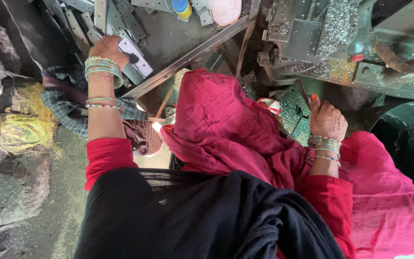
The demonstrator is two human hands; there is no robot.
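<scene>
My left hand (107, 48) reaches up to a tray of flat metal hinge plates (120, 19) and grips one grey plate (135, 60) at the tray's near edge. Bangles ring that wrist. My right hand (326, 120), also in bangles, is closed around a thin metal lever handle (283, 80) that runs up to a grey machine (312, 33). Red cloth (226, 124) covers my lap between the two arms, and a black cloth lies over my front below it.
Metal shavings (336, 19) lie heaped on the machine. A dark round bin (408, 139) stands at the right. A checked cloth (63, 105) and yellow rag (20, 124) lie at the left. A blue and yellow cup (182, 7) sits among the plates.
</scene>
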